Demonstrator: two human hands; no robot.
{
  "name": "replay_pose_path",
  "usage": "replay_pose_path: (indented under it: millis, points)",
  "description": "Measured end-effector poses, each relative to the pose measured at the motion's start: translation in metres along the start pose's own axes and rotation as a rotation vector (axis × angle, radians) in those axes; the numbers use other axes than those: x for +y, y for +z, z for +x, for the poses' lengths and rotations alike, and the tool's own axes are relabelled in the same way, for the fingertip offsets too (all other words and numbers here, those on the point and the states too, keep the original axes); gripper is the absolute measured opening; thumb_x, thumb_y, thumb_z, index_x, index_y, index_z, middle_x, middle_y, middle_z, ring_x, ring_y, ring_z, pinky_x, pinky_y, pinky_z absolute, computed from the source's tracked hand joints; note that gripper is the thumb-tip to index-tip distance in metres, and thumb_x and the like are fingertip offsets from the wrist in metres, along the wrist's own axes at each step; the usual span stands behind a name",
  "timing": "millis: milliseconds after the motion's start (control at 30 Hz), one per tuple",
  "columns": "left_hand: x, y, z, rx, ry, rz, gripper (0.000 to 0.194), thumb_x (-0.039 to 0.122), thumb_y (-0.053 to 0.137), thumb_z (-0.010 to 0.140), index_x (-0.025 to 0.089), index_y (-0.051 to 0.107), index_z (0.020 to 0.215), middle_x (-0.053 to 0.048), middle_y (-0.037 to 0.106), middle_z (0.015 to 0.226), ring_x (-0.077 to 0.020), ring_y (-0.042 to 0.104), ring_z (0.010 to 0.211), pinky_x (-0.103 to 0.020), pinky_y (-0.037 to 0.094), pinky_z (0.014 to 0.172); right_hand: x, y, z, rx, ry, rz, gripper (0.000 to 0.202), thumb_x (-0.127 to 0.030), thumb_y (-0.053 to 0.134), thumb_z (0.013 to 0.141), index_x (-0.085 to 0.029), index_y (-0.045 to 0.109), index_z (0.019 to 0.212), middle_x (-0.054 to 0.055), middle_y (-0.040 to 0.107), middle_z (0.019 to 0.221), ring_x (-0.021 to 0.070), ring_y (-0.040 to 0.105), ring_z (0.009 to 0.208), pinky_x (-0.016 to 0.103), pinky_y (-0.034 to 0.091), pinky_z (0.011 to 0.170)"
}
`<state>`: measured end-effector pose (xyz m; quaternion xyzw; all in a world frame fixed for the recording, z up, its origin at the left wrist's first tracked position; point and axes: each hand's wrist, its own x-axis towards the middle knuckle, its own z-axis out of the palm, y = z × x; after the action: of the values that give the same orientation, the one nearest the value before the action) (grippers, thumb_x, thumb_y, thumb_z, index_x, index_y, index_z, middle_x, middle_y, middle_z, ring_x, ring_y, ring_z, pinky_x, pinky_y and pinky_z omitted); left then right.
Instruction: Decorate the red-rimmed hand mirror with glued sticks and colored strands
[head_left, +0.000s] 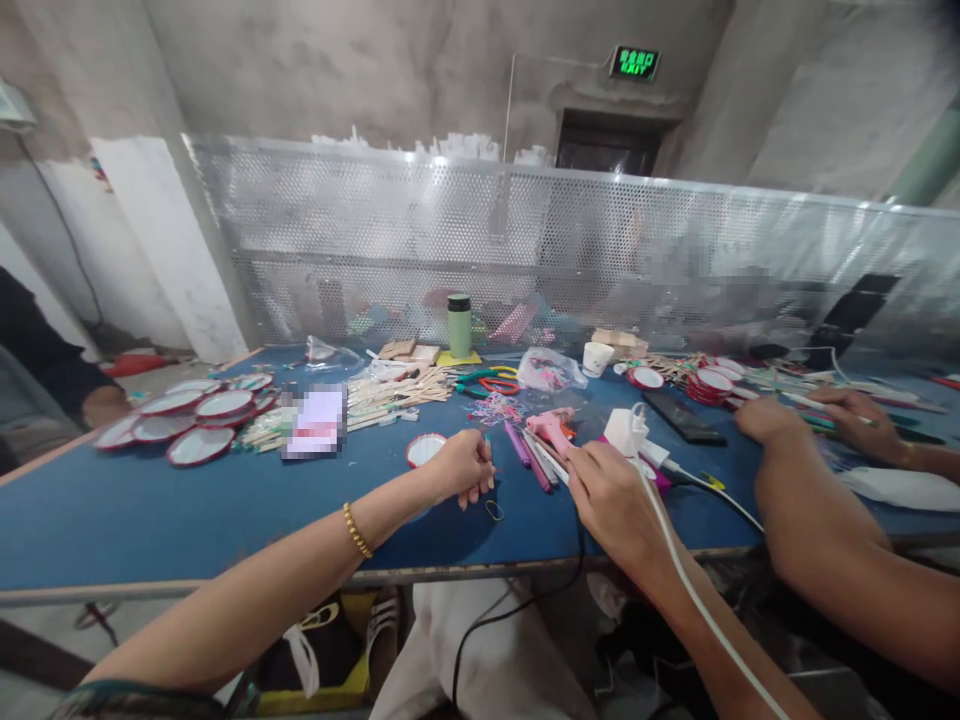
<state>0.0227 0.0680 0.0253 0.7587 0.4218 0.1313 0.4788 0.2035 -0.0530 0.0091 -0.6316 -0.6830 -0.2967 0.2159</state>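
My left hand [463, 468], a beaded gold bracelet at its wrist, is closed in a pinch above the table's front part. A thin greenish piece shows at its fingertips, too small to make out. Partly behind that hand lies a round white disc with a red rim [425, 450]. A small yellowish loop [494, 511] rests on the table just below the fingers. My right hand [609, 497] is wrapped round the handle of a pink glue gun [553, 430], its nozzle pointing left. A black cord hangs below this hand. Purple pens [528, 458] lie between both hands.
Red-rimmed discs [202, 446] and wooden sticks [405, 392] cover the left side. Behind stand a green bottle [460, 327] and a perforated metal screen [360, 240]. A white charger [626, 430] and phone [682, 416] lie right, near another person's arms [806, 490].
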Motion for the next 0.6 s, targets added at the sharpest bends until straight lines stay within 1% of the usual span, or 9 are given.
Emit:
replay_pose_path:
  millis: [33, 133, 200, 300, 367, 400, 467, 533, 600]
  points:
    - [0.000, 0.000, 0.000, -0.002, 0.002, 0.045, 0.017, 0.005, 0.052, 0.083, 0.018, 0.042, 0.079, 0.009, 0.054, 0.049, -0.0056, 0.046, 0.032, -0.014, 0.038, 0.033, 0.000, 0.001, 0.012, -0.066, 0.035, -0.062, 0.024, -0.016, 0.046, 0.095, -0.014, 0.068, 0.084, 0.010, 0.063, 0.079, 0.0215, 0.059, 0.077, 0.030, 0.043, 0.068]
    - [0.000, -0.004, -0.001, -0.014, 0.007, 0.163, 0.011, 0.012, 0.054, 0.084, 0.018, 0.045, 0.087, 0.010, 0.051, 0.047, -0.0055, 0.043, 0.032, -0.014, 0.034, 0.033, -0.002, 0.002, 0.045, -0.220, 0.117, -0.179, 0.025, -0.025, 0.048, 0.096, -0.011, 0.068, 0.091, 0.015, 0.066, 0.088, 0.0244, 0.061, 0.087, 0.030, 0.044, 0.071]
    - [0.001, -0.011, -0.005, 0.007, 0.022, 0.210, 0.010, 0.018, 0.055, 0.085, 0.018, 0.046, 0.090, 0.009, 0.052, 0.049, -0.0068, 0.045, 0.035, -0.016, 0.034, 0.035, -0.004, 0.002, 0.059, -0.297, 0.154, -0.219, 0.030, -0.031, 0.048, 0.097, -0.009, 0.069, 0.093, 0.018, 0.067, 0.093, 0.0268, 0.063, 0.093, 0.030, 0.045, 0.071]
    - [0.007, -0.023, -0.017, 0.157, 0.127, 0.284, 0.006, 0.019, 0.053, 0.087, 0.018, 0.049, 0.091, 0.006, 0.058, 0.059, -0.0086, 0.050, 0.042, -0.019, 0.036, 0.042, -0.002, 0.008, 0.068, -0.413, 0.193, -0.259, 0.043, -0.042, 0.044, 0.097, -0.009, 0.070, 0.097, 0.021, 0.069, 0.097, 0.0305, 0.067, 0.093, 0.034, 0.047, 0.070]
    - [0.011, -0.028, -0.030, 0.269, 0.228, 0.374, 0.005, 0.019, 0.054, 0.086, 0.018, 0.053, 0.090, 0.003, 0.061, 0.065, -0.0110, 0.056, 0.053, -0.021, 0.037, 0.050, -0.001, 0.015, 0.069, -0.481, 0.208, -0.248, 0.048, -0.045, 0.039, 0.099, -0.009, 0.071, 0.100, 0.022, 0.071, 0.096, 0.0305, 0.070, 0.089, 0.035, 0.048, 0.069]
    - [0.013, -0.029, -0.038, 0.291, 0.269, 0.438, 0.005, 0.020, 0.056, 0.085, 0.018, 0.055, 0.090, 0.001, 0.062, 0.067, -0.0131, 0.059, 0.060, -0.022, 0.038, 0.054, 0.000, 0.018, 0.068, -0.508, 0.215, -0.241, 0.049, -0.044, 0.037, 0.099, -0.009, 0.071, 0.101, 0.021, 0.072, 0.095, 0.0299, 0.071, 0.088, 0.034, 0.049, 0.070]
    - [0.012, -0.024, -0.053, 0.297, 0.317, 0.565, 0.009, 0.025, 0.054, 0.089, 0.018, 0.058, 0.093, -0.002, 0.065, 0.072, -0.0169, 0.062, 0.068, -0.025, 0.039, 0.059, 0.001, 0.023, 0.066, -0.546, 0.225, -0.232, 0.046, -0.040, 0.037, 0.100, -0.009, 0.071, 0.100, 0.021, 0.073, 0.093, 0.0290, 0.072, 0.089, 0.033, 0.049, 0.070]
    - [0.006, -0.013, -0.068, 0.289, 0.371, 0.680, 0.013, 0.024, 0.054, 0.089, 0.017, 0.058, 0.099, -0.005, 0.068, 0.081, -0.0188, 0.063, 0.073, -0.027, 0.041, 0.062, 0.002, 0.027, 0.065, -0.554, 0.231, -0.232, 0.043, -0.037, 0.040, 0.099, -0.008, 0.070, 0.101, 0.022, 0.074, 0.091, 0.0296, 0.072, 0.091, 0.032, 0.049, 0.071]
    - [-0.004, 0.001, -0.079, 0.234, 0.393, 0.774, 0.014, 0.022, 0.051, 0.091, 0.016, 0.058, 0.101, -0.007, 0.069, 0.088, -0.0197, 0.064, 0.075, -0.028, 0.044, 0.062, 0.002, 0.029, 0.063, -0.541, 0.242, -0.226, 0.042, -0.038, 0.042, 0.099, -0.005, 0.067, 0.108, 0.022, 0.073, 0.090, 0.0304, 0.072, 0.091, 0.032, 0.050, 0.070]
